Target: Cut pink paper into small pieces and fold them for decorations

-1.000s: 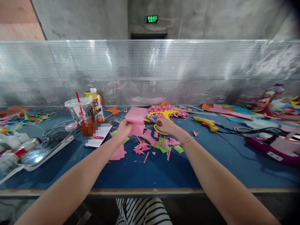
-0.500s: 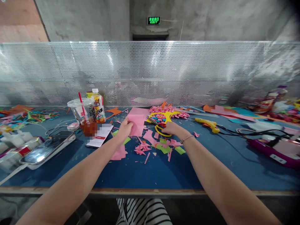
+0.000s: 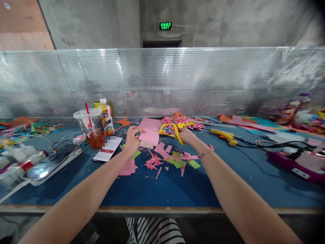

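My right hand (image 3: 186,136) is clenched through the yellow-handled scissors (image 3: 177,131), blades tipped up and, I think, slightly parted; it's hard to tell at this range. My left hand (image 3: 132,140) pinches the small pink paper square (image 3: 149,137) by its left edge, lifted just above the blue surface (image 3: 157,184). No cut in this piece yet, though pink and green paper offcuts (image 3: 172,158) already lie beneath. A clear plastic cup with a red straw (image 3: 90,128) stands to the left.
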The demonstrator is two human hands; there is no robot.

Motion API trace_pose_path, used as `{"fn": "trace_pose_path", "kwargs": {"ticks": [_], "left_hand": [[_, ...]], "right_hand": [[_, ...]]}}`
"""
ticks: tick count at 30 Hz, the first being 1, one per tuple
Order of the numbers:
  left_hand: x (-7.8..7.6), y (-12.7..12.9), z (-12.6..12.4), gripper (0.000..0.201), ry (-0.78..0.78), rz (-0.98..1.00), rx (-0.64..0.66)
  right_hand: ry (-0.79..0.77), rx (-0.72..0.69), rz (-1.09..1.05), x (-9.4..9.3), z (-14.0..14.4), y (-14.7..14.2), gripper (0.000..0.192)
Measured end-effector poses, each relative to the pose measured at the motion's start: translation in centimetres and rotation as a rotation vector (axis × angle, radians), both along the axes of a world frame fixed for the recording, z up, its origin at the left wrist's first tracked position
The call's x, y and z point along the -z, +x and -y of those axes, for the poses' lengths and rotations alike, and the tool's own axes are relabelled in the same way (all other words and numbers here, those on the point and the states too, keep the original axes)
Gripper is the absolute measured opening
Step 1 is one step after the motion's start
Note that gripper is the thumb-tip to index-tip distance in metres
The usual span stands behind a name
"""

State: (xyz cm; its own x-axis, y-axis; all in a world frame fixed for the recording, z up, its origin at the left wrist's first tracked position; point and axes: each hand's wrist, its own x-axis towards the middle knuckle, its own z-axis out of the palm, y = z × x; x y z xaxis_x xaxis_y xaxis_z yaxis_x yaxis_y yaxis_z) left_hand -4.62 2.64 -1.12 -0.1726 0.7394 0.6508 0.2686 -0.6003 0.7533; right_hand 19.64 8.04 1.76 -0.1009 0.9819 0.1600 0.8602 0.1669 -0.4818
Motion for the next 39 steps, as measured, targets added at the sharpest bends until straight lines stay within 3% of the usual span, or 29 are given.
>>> {"fn": "trace_pose_path", "kwargs": {"ticks": [1, 4, 6, 8, 14, 18, 21, 25, 29, 35, 39], "left_hand": [[0.0, -0.1, 0.0, 0.022, -0.005, 0.020, 0.006], [-0.2, 0.0, 0.0, 0.025, -0.014, 0.079, 0.056], [-0.4, 0.1, 0.3, 0.028, 0.005, 0.102, 0.074], [-0.6, 0.3, 0.6, 0.026, -0.008, 0.109, 0.099], [-0.8, 0.8, 0.9, 0.024, -0.092, 0.120, 0.098], [-0.9, 1.2, 0.8, 0.020, -0.252, 0.301, 0.284], [-1.2, 1.6, 1.1, 0.028, -0.274, 0.446, 0.417], [-1.3, 1.8, 1.5, 0.045, -0.343, 0.377, 0.400], [-0.9, 1.9, 1.3, 0.034, -0.412, 0.292, 0.436], [-0.7, 1.7, 1.0, 0.030, -0.390, 0.288, 0.364], [-0.7, 1.6, 0.9, 0.027, -0.354, 0.312, 0.316]], "right_hand": [[0.001, -0.032, -0.094, -0.1, 0.5, -0.6, 0.041], [-0.125, -0.188, -0.796, -0.4, 2.3, -2.4, 0.040], [-0.281, -0.295, -1.028, -0.7, 3.5, -3.3, 0.041], [-0.410, -0.361, -1.123, -0.8, 4.4, -3.9, 0.039], [-0.405, -0.345, -1.167, -0.3, 5.4, -5.7, 0.036], [-0.127, -0.292, -1.236, 0.2, 4.7, -6.1, 0.044], [0.015, -0.278, -1.230, 0.3, 3.9, -5.6, 0.044], [0.068, -0.284, -1.180, 0.2, 3.5, -5.2, 0.043], [0.069, -0.296, -1.164, 0.2, 3.8, -5.5, 0.043], [0.099, -0.306, -1.143, 0.5, 3.6, -5.9, 0.044], [-0.009, -0.343, -1.110, 1.1, 3.3, -6.1, 0.047]]}}
